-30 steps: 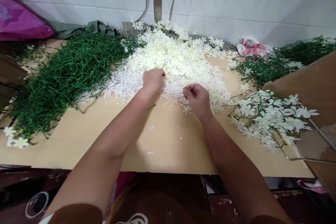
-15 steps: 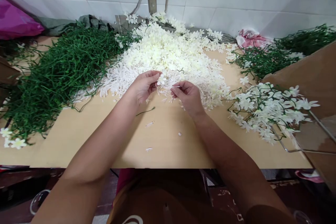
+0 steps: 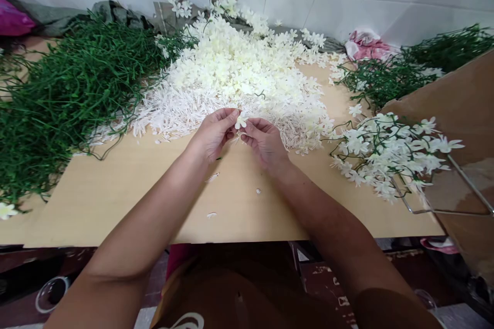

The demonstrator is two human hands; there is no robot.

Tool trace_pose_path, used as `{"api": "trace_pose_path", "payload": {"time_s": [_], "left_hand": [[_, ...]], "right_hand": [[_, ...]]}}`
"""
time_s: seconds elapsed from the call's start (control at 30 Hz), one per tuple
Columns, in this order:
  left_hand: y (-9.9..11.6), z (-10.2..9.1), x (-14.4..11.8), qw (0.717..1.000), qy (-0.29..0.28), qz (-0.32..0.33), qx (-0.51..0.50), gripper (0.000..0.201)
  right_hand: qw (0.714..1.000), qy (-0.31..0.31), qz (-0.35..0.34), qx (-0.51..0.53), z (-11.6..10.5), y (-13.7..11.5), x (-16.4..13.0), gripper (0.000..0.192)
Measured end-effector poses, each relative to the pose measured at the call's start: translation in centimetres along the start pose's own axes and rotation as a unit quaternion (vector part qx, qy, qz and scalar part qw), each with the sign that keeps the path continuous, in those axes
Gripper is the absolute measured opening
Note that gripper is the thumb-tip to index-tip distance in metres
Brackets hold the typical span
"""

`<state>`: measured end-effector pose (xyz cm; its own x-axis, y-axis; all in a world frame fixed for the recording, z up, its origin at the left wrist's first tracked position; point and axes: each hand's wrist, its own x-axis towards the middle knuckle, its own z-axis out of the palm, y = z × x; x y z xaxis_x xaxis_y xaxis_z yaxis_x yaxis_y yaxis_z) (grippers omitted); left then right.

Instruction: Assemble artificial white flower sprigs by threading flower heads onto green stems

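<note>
White wall tiles back a pale wooden table (image 3: 127, 190) heaped with artificial flower parts: a tangle of green stems (image 3: 73, 82) on the left, a mound of cream blossoms (image 3: 239, 61) in the middle, and a fringe of thin white stamen pieces (image 3: 181, 110) along its near edge. To the right lie finished sprigs (image 3: 386, 151) — stems already carrying flowers — beside a brown cardboard box (image 3: 451, 108).

Both hands meet just in front of the stamen fringe, held a little above the table. The left hand (image 3: 212, 133) pinches a single small blossom (image 3: 241, 122) between thumb and fingertips, its fingers curled closed around the petals' base. The right hand (image 3: 264, 141) has its thumb and forefinger closed together right against the blossom; it seems to grip a thin part there, though the piece itself is too small to make out.

Doing this well appears to depend on a light, steady pinch: hold the blossom by its centre rather than its petals so they do not crease, keep the two parts aligned on one axis, and press straight — not at an angle — so the thin piece does not bend.

Both forearms reach forward from the lower corners and converge, wrists fairly straight, knuckles turned up towards the camera, elbows well apart. A few stray bits (image 3: 257, 191) lie on the bare wood below the wrists.
</note>
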<state>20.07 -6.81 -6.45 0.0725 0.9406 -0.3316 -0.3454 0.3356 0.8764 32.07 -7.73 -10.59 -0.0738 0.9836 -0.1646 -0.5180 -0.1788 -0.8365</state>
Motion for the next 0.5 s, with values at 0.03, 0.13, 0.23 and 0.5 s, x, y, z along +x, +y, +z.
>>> {"api": "trace_pose_path", "payload": {"time_s": [0.03,0.13,0.23,0.5], "left_hand": [[-0.07,0.05,0.01,1.0,-0.001,0.0,-0.001,0.019],[-0.14,0.1,-0.01,1.0,-0.003,-0.008,-0.006,0.019],[-0.1,-0.02,-0.04,1.0,-0.005,-0.011,-0.014,0.016],[-0.38,-0.46,-0.05,0.999,-0.025,-0.018,-0.02,0.012]], "right_hand": [[1.0,0.001,0.004,0.009,-0.04,0.05,0.07,0.031],[1.0,-0.009,0.01,0.006,-0.11,0.11,0.16,0.031],[1.0,-0.017,0.013,-0.004,-0.12,0.11,0.19,0.032],[0.996,-0.047,-0.018,-0.072,0.03,-0.14,0.15,0.033]]}}
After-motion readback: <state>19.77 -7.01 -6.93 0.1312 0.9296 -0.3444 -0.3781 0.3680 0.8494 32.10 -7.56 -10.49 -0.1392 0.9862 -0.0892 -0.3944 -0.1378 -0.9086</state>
